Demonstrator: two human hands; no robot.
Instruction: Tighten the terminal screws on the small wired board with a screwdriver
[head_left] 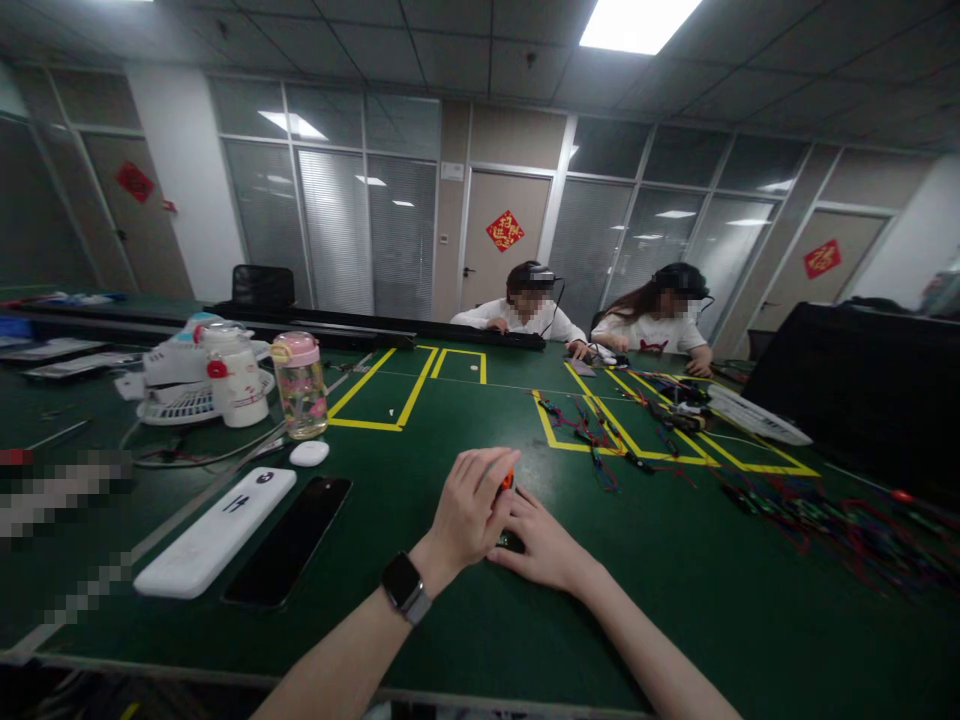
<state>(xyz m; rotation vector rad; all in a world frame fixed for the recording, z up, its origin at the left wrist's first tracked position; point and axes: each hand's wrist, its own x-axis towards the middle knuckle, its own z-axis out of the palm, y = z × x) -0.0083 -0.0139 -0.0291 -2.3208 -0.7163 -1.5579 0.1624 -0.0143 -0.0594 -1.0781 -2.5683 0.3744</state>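
My left hand (471, 512), with a smartwatch (406, 587) on its wrist, is curled shut around a small red and orange tool (508, 482) whose tip just shows above the fingers. My right hand (541, 545) lies low on the green table (675, 590) right beside the left, its fingers pressed down on a small dark part (511, 543) that is mostly hidden. The two hands touch each other near the table's middle front.
A black phone (289, 540), a white flat case (214, 532) and a white earbud case (309, 453) lie to the left. A pink-lidded bottle (299, 385) and a white jug (236, 375) stand behind. Coloured wires (825, 515) spread at right. Two people sit at the far side.
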